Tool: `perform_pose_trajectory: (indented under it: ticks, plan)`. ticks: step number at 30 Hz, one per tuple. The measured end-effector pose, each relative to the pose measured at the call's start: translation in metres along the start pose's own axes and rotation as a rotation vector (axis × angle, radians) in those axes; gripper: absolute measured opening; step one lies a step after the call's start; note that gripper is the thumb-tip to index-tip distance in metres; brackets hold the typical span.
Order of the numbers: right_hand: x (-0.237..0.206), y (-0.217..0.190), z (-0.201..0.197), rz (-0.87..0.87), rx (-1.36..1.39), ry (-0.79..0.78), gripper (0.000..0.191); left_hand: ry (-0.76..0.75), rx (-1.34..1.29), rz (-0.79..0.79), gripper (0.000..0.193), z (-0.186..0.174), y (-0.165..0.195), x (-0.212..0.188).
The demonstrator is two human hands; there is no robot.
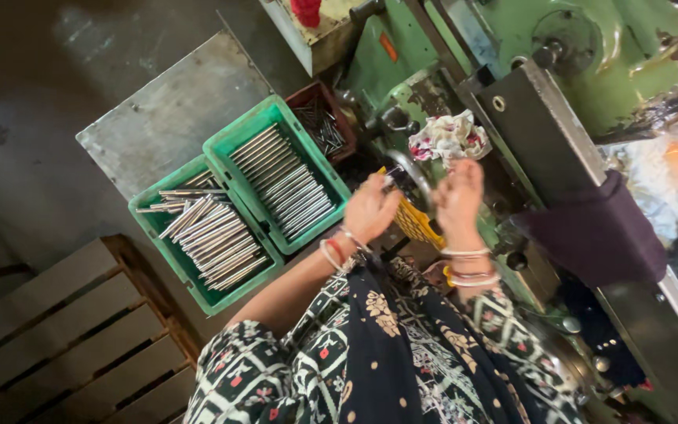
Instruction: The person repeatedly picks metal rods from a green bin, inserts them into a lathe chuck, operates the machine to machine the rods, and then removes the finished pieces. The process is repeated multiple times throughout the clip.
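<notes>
Head view: both hands (pixel 413 206) on handwheel (pixel 415 177)

Green plastic crates (pixel 238 154) beside the lathe: bare shiny steel rods (pixel 282 179). Lathe (pixel 590 55) itself: chipped green paint, grimy. Floral cloth rag (pixel 449 136) on it. Rough wood pallet (pixel 64 330).

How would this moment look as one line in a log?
left hand: on handwheel | right hand: raised beside it | green crates: metal rods | machine: green
</notes>
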State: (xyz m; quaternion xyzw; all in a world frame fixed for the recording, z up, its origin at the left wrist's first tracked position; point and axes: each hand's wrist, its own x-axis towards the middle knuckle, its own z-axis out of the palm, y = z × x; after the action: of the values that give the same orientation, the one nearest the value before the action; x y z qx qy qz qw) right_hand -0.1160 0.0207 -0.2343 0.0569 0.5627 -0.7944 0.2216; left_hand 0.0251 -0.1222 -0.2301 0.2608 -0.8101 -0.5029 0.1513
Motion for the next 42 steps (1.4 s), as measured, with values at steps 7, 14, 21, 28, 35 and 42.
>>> perform_pose_trajectory:
  ticks: [7, 14, 21, 28, 35, 42]
  plan:
    - [-0.015, -0.02, -0.077, 0.103, 0.025, 0.082, 0.014, 0.142, 0.639, -0.106, 0.024, -0.081, -0.159, 0.011]
    - [-0.03, -0.009, -0.092, 0.16, 0.058, 0.038, 0.013, 0.039, 0.664, -0.134, 0.018, -0.095, -0.171, 0.003]
    - [-0.028, -0.024, -0.118, 0.169, 0.045, 0.058, 0.018, 0.686, 0.797, -0.105, 0.014, -0.234, -0.175, -0.019]
    - [-0.021, -0.015, -0.124, 0.208, 0.064, 0.088, 0.019, 0.454, 0.602, -0.088, 0.032, -0.298, -0.22, -0.057]
    - [-0.023, -0.013, -0.117, 0.231, 0.087, 0.047, 0.022, 0.508, 0.366, -0.108, 0.012, -0.306, -0.206, -0.051]
    - [-0.038, -0.01, -0.111, 0.362, 0.194, -0.068, 0.02, 0.714, -0.819, -0.062, 0.013, -0.328, -0.18, -0.009]
